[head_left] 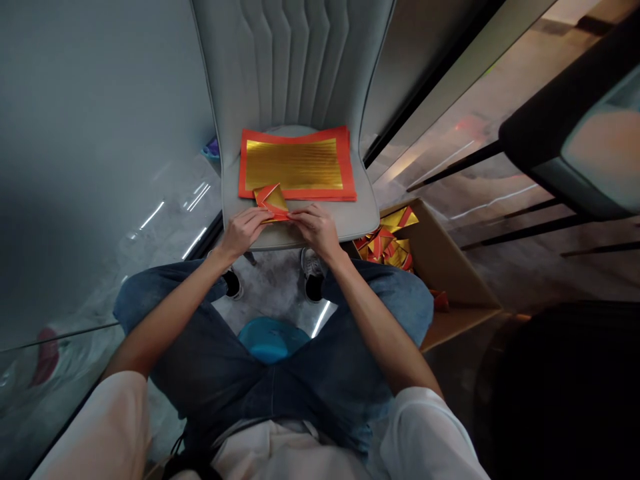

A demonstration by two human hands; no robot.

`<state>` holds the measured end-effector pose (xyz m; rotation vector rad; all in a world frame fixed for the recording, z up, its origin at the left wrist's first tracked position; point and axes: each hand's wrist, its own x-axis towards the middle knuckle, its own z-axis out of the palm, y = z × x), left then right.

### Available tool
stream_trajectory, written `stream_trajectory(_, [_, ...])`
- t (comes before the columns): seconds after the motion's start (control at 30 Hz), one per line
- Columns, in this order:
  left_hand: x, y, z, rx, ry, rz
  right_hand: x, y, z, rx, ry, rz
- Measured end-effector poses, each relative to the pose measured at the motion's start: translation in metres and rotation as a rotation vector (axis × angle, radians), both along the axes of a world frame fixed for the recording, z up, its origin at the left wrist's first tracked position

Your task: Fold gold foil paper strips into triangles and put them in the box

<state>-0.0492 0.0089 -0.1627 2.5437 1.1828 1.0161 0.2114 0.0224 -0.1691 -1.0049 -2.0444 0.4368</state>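
Between my two hands is a folded piece of red and gold paper, its top coming to an angled corner. My left hand pinches its left lower edge, fingers closed. On the other side, my right hand has its fingertips closed on the right end of the lower edge. Just behind the folded paper lies a stack of flat red paper sheets, each showing a gold rectangle with a red border on top. Both hands are over the front edge of the grey chair seat.
An open cardboard box stands on the floor at the right, holding several folded red and gold papers. The padded chair back rises behind the stack. A glossy panel flanks the left; another dark chair is at right.
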Motion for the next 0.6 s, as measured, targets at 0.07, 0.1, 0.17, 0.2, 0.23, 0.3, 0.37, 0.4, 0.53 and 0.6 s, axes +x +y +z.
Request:
stream_trajectory(0.07, [-0.002,0.001,-0.004,0.063,-0.053,-0.027,0.002,0.000,-0.001,0.028,0.009,0.011])
stream_trajectory(0.1, [-0.003,0.001,-0.005,0.093,-0.071,-0.029,0.002,0.000,-0.001,0.041,0.011,0.018])
stream_trajectory(0.17, [-0.004,0.000,-0.007,0.143,-0.097,-0.018,0.004,0.000,-0.002,0.068,0.009,0.026])
stream_trajectory(0.2, [-0.004,0.000,-0.008,0.158,-0.104,-0.012,0.005,0.000,-0.002,0.077,0.003,0.028])
stream_trajectory(0.23, [-0.004,-0.001,-0.008,0.166,-0.110,-0.010,0.005,0.000,-0.002,0.084,-0.004,0.028])
stream_trajectory(0.3, [-0.004,-0.002,-0.009,0.169,-0.121,-0.019,0.007,-0.001,-0.002,0.092,-0.018,0.029])
stream_trajectory(0.37, [-0.005,-0.004,-0.009,0.167,-0.128,-0.025,0.008,-0.002,-0.002,0.090,-0.033,0.029])
stream_trajectory(0.4, [-0.005,-0.005,-0.010,0.169,-0.131,-0.024,0.008,-0.003,-0.001,0.092,-0.044,0.027])
stream_trajectory(0.53, [-0.005,-0.006,-0.010,0.166,-0.130,-0.017,0.003,-0.009,0.002,0.148,-0.136,-0.017])
stream_trajectory(0.6, [-0.005,-0.006,-0.009,0.162,-0.131,-0.025,-0.001,-0.011,0.004,0.184,-0.186,-0.030])
